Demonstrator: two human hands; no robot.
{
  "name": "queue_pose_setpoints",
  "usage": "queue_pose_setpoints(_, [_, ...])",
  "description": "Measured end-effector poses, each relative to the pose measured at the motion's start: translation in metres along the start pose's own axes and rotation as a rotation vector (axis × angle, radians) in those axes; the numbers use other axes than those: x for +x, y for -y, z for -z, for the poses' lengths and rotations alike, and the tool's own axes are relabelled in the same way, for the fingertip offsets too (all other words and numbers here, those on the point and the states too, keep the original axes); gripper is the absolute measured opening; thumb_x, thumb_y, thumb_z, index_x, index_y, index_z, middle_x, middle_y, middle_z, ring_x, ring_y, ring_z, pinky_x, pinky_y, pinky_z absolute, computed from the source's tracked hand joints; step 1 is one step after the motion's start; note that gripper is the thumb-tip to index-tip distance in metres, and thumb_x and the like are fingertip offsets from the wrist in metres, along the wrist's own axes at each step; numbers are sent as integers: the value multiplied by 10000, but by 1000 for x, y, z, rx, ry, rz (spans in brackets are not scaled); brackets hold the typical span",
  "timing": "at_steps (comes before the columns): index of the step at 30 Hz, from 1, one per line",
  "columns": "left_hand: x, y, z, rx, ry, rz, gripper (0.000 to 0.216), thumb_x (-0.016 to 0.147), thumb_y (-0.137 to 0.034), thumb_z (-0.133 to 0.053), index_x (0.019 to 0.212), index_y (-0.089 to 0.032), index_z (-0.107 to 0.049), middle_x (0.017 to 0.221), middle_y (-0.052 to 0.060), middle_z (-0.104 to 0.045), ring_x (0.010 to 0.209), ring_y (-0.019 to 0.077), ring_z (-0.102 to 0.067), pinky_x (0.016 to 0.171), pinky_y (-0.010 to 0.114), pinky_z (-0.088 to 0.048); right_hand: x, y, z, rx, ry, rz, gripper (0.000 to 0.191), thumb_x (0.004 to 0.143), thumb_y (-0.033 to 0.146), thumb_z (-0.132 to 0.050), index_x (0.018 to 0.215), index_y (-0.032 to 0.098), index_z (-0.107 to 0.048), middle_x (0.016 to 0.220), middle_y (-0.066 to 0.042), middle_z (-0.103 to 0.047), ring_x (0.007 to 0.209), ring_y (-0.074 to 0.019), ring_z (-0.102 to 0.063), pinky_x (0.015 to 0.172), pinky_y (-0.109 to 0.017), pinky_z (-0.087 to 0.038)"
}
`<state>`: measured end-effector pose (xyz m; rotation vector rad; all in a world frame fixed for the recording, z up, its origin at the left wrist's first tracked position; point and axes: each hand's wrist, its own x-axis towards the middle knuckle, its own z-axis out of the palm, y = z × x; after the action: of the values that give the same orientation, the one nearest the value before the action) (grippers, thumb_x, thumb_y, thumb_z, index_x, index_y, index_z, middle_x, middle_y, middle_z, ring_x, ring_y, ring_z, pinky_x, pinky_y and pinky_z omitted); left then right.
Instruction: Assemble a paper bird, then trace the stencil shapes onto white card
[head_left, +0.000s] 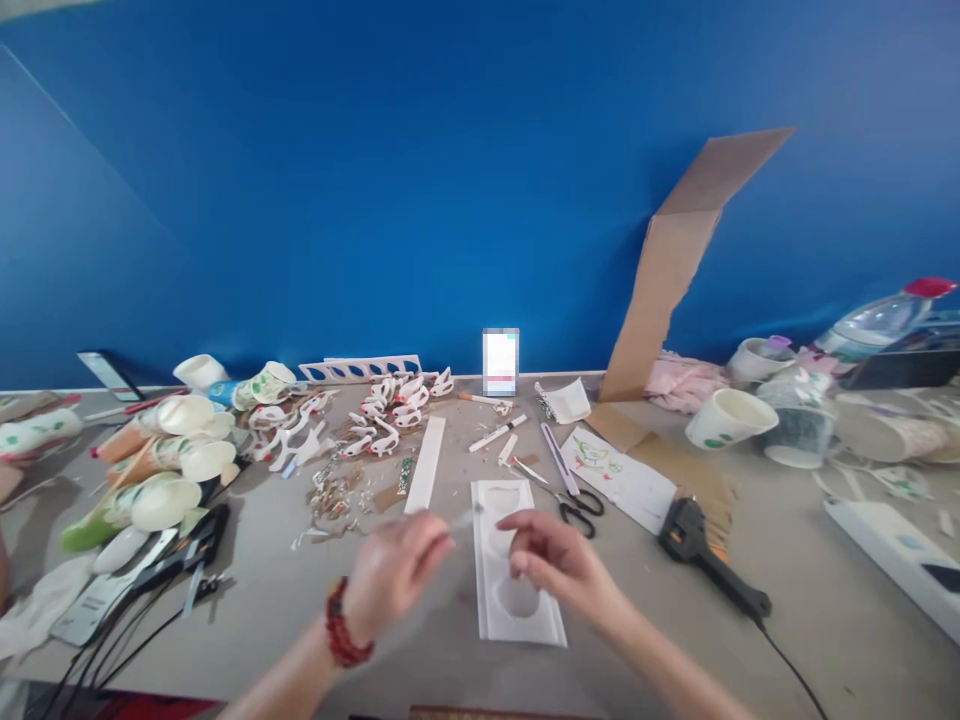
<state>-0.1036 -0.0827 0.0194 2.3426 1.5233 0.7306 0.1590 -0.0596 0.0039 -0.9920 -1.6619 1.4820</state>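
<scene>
A white folded paper strip with round cutouts lies on the table between my hands. My right hand hovers over its right side, fingers loosely curled, thumb and forefinger apart, with nothing visible between them. Left of the strip, my left hand is closed, fingertips pressed together. A faint, blurred pale streak shows by its fingertips; I cannot make out what it is. A red beaded bracelet circles my left wrist. Just beyond the strip are black-handled scissors and a plain white strip.
A black glue gun lies at right, its cord running forward. Small white bird-like cutouts and scraps spread at centre-left. Paper cups and cables crowd the left. Bent cardboard leans on the blue wall beyond a drawing.
</scene>
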Motion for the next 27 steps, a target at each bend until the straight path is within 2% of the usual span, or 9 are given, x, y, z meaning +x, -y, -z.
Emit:
queue_pose_setpoints(1, [0,-18,-13,-70,124,-117,212,986,-327,-406,895,-237,-576,758,5,-661,665,150,-624,639,229,-451,-4,-1,-10,102,67,-30,491,853,536,-619,1169,160,-622,671,-3,-607,523,-107,-490,460,-204,-383])
queue_pose_setpoints(2, [0,-31,-24,-150,197,-227,223,990,-306,-403,864,-236,-573,790,5,-676,692,146,-640,655,224,-455,-7,-3,-19,156,91,-58,504,862,539,-608,1193,160,-630,670,-2,-599,517,-102,-490,455,-202,-384])
queue_pose_setpoints(3, [0,-40,-32,-196,200,-276,217,991,-306,-402,873,-229,-567,810,9,-686,710,150,-649,662,227,-458,-11,-5,-26,186,75,-70,497,871,543,-596,1177,156,-654,650,0,-588,499,-94,-478,451,-200,-378])
queue_pose_setpoints(7, [-5,-41,-45,-115,183,-157,233,988,-394,-420,924,-215,-554,797,21,-687,694,182,-650,598,251,-426,-23,-14,-33,262,-130,-131,500,886,586,-547,943,126,-733,550,7,-544,445,-77,-416,430,-196,-327])
queue_pose_setpoints(11, [-6,-37,-48,-9,254,-217,337,1010,-425,-323,844,-219,-531,701,15,-673,606,191,-632,532,267,-359,-26,-14,-30,269,-53,-69,452,871,564,-581,761,144,-706,520,19,-517,448,-81,-418,439,-193,-339])
queue_pose_setpoints(14, [-2,-42,-48,37,306,-276,387,1008,-481,-283,847,-215,-514,670,19,-674,553,193,-617,492,276,-315,-24,-4,-29,116,-41,94,467,934,501,-516,679,159,-707,509,15,-513,487,-95,-454,498,-204,-379])
queue_pose_setpoints(18, [2,-47,-42,42,377,-339,425,1000,-530,-261,853,-216,-505,670,12,-675,555,186,-618,488,280,-301,-27,12,-25,-36,-23,296,447,988,410,-452,720,181,-728,532,7,-571,529,-103,-520,589,-210,-418])
queue_pose_setpoints(23, [5,-51,-32,78,312,-371,581,958,-634,-150,842,-215,-536,624,22,-653,502,176,-590,468,292,-242,-36,30,-14,-164,39,358,442,1013,387,-406,766,205,-724,582,1,-632,557,-102,-566,626,-210,-422])
queue_pose_setpoints(27, [12,-61,-18,-8,386,-363,727,912,-677,-2,767,-211,-541,594,30,-633,452,161,-538,461,301,-239,-35,47,-9,-266,74,379,496,1015,446,-356,766,214,-717,585,-20,-640,564,-128,-580,599,-237,-421])
